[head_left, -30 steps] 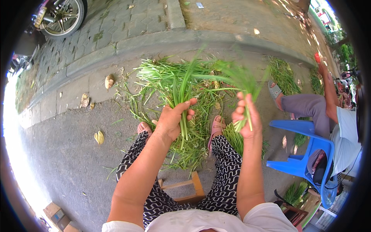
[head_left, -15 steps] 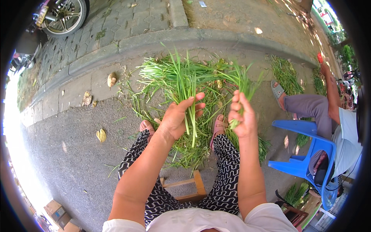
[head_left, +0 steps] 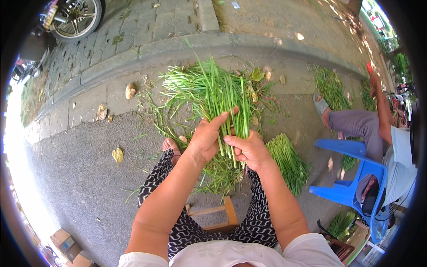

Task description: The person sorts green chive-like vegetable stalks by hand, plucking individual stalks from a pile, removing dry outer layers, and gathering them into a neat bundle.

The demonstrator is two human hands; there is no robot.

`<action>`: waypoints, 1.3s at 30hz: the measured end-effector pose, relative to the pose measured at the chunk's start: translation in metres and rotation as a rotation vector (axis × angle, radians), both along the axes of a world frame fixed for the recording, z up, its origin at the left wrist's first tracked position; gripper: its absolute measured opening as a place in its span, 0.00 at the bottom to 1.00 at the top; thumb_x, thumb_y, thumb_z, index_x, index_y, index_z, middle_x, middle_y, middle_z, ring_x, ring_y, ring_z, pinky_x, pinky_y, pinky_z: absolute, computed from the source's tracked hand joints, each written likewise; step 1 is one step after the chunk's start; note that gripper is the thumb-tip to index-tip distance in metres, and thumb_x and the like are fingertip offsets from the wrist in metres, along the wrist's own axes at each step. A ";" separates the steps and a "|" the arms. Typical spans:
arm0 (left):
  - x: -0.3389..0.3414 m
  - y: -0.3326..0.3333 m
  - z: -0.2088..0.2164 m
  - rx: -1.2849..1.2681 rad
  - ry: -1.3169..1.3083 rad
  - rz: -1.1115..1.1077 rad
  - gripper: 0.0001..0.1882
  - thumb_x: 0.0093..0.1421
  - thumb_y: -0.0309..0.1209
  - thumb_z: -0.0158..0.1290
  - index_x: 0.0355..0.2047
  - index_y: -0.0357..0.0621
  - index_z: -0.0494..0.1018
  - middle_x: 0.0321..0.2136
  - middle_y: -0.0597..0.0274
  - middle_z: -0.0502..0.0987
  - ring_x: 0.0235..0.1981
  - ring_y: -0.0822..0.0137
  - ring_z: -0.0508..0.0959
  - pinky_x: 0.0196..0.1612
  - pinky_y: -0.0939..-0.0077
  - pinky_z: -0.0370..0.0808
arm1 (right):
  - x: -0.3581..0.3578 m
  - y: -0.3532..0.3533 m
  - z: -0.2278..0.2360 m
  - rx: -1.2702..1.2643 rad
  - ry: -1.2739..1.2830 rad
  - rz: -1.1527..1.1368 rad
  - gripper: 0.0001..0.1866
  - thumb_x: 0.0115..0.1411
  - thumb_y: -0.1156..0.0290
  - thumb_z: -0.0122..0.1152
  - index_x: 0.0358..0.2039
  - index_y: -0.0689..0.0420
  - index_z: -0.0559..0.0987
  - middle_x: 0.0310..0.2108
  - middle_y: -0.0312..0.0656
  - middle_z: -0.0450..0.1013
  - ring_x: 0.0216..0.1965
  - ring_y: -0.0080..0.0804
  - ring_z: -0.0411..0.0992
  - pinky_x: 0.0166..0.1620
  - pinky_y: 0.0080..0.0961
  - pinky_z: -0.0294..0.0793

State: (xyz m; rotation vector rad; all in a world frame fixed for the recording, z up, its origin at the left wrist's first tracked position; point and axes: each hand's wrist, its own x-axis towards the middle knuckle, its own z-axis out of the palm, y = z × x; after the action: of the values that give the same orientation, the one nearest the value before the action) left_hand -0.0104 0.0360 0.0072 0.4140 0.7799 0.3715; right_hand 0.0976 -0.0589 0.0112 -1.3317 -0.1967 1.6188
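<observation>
A bunch of garlic chives (head_left: pixel 226 95) stands in my hands, green leaves pointing away from me and pale stalk ends toward me. My left hand (head_left: pixel 208 137) is closed round the stalks from the left, thumb laid across them. Against its right side, my right hand (head_left: pixel 252 150) pinches more stalks between thumb and fingers. Both grips lie close together, just above the stalk ends. Beyond and below them, a loose heap of chives (head_left: pixel 180 84) lies on the ground, with scattered trimmings (head_left: pixel 220 175) between my feet. A neat pile of chives (head_left: pixel 287 162) rests to the right.
A wooden stool frame (head_left: pixel 229 211) shows between my legs. At right, another person sits by a blue plastic chair (head_left: pixel 349 193), near more chives (head_left: pixel 331 89). A kerb (head_left: pixel 178 49) crosses beyond the heap. A motorbike wheel (head_left: pixel 78 20) stands far left; cardboard boxes (head_left: pixel 64 242) sit lower left.
My right hand has moved left and nearer to me, bringing its small bunch of chives alongside the one in my left hand. The neat pile at right is now uncovered.
</observation>
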 end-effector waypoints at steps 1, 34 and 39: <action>0.000 0.000 -0.002 -0.015 0.016 0.005 0.13 0.61 0.31 0.44 0.42 0.40 0.72 0.33 0.61 0.75 0.30 0.71 0.73 0.34 0.76 0.74 | 0.000 0.000 0.002 -0.022 0.008 -0.019 0.09 0.52 0.70 0.61 0.31 0.56 0.70 0.15 0.28 0.63 0.10 0.12 0.55 0.12 0.11 0.52; 0.002 -0.006 -0.001 -0.103 -0.036 -0.060 0.14 0.58 0.33 0.50 0.42 0.37 0.69 0.33 0.56 0.74 0.29 0.67 0.76 0.30 0.71 0.77 | 0.007 -0.002 0.000 0.067 0.035 -0.132 0.09 0.50 0.70 0.62 0.29 0.55 0.71 0.17 0.30 0.64 0.12 0.13 0.57 0.12 0.12 0.53; -0.001 0.001 -0.004 -0.043 0.117 0.090 0.14 0.59 0.31 0.47 0.45 0.39 0.66 0.34 0.58 0.75 0.27 0.69 0.75 0.29 0.77 0.74 | 0.024 -0.004 0.004 0.099 0.092 -0.224 0.12 0.47 0.71 0.61 0.33 0.57 0.71 0.18 0.29 0.64 0.10 0.13 0.56 0.12 0.11 0.54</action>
State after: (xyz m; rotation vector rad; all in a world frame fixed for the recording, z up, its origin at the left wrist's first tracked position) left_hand -0.0112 0.0371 0.0028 0.3630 0.9218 0.4166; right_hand 0.1215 -0.0632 0.0156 -1.1581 -0.0684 1.4588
